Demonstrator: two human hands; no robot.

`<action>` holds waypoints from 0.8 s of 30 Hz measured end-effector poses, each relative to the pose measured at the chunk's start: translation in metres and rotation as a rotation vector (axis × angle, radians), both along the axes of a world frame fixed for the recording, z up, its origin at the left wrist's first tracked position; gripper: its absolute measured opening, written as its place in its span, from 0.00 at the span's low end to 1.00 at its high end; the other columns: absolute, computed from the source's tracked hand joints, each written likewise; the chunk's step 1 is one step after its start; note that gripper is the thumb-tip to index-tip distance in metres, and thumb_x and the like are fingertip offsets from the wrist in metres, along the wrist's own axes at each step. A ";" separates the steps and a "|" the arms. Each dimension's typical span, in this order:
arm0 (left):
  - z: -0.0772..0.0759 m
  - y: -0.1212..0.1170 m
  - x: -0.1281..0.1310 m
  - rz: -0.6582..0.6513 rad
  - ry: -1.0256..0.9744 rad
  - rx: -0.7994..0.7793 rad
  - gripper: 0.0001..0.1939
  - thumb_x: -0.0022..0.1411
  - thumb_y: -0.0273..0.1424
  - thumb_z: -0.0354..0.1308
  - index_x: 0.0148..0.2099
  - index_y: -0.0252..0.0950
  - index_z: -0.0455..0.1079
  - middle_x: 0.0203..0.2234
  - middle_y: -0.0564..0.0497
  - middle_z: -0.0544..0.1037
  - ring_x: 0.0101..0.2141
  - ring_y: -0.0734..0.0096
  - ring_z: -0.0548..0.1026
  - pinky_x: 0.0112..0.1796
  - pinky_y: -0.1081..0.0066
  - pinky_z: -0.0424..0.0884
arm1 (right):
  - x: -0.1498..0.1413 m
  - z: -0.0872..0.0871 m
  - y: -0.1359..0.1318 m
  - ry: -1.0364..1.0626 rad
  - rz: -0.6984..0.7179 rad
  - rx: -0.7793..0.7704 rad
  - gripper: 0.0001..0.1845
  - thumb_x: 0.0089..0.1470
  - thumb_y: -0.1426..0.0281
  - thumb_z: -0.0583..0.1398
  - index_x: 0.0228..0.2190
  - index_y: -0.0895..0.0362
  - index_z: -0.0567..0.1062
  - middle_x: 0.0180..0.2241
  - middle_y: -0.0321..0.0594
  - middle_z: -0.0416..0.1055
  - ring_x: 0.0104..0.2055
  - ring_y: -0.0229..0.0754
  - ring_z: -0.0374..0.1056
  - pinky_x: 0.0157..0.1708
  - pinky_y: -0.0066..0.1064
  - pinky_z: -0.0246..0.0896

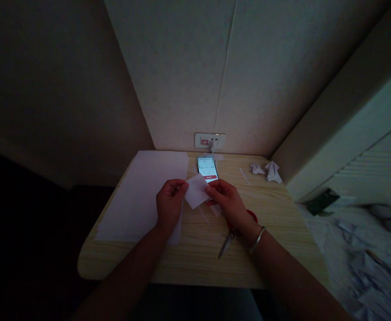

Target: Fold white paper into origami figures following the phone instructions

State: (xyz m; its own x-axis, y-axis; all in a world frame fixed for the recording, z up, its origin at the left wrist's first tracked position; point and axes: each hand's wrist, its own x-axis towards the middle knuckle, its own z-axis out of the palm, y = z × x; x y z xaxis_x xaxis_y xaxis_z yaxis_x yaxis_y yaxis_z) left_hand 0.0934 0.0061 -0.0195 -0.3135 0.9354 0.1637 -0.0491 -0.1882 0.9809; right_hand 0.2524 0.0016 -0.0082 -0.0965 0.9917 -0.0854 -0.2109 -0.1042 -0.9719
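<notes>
My left hand (169,206) and my right hand (226,200) both pinch a small white square of paper (196,191) and hold it just above the light wooden table (195,258). The left fingers grip its left corner, the right fingers its right edge. A lit phone (207,171) lies on the table just behind the paper. Under my right wrist lie scissors (228,240) with red handles, blades pointing toward the table's near edge. A metal bangle sits on my right wrist.
Large white paper sheets (141,196) lie on the table's left half. Two folded paper shapes (267,170) sit at the far right corner. Thin paper strips (244,176) lie near them. A wall socket (210,141) holds a plug behind the phone. A bed with patterned cover (359,249) stands at the right.
</notes>
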 end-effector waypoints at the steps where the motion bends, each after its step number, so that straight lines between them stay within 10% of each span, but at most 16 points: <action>1: 0.000 0.000 0.000 -0.004 -0.003 -0.006 0.09 0.50 0.33 0.63 0.34 0.35 0.71 0.25 0.54 0.74 0.26 0.76 0.71 0.28 0.76 0.66 | 0.000 -0.001 0.000 -0.009 -0.025 0.007 0.15 0.40 0.60 0.67 0.26 0.57 0.74 0.26 0.35 0.73 0.26 0.36 0.66 0.25 0.28 0.63; 10: 0.007 -0.006 0.005 -0.415 -0.032 -0.140 0.16 0.51 0.35 0.60 0.43 0.34 0.71 0.30 0.51 0.76 0.30 0.73 0.72 0.32 0.74 0.67 | 0.014 0.004 0.003 -0.159 -0.153 0.072 0.10 0.41 0.63 0.67 0.24 0.57 0.76 0.21 0.34 0.70 0.21 0.35 0.60 0.22 0.27 0.54; 24: 0.007 -0.010 0.003 -0.339 -0.023 -0.102 0.17 0.54 0.38 0.60 0.44 0.36 0.71 0.21 0.56 0.73 0.21 0.78 0.66 0.23 0.78 0.61 | 0.008 0.002 -0.004 -0.217 -0.067 0.234 0.09 0.46 0.62 0.65 0.27 0.54 0.76 0.24 0.35 0.71 0.25 0.36 0.63 0.25 0.28 0.57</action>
State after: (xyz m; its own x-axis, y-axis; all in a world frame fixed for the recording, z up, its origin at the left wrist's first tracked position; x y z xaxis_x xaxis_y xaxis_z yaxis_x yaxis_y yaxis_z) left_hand 0.0961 -0.0039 -0.0127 0.0153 0.9980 0.0609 -0.1147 -0.0588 0.9917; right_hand 0.2606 -0.0021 -0.0065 -0.0349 0.9903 0.1343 0.0050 0.1346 -0.9909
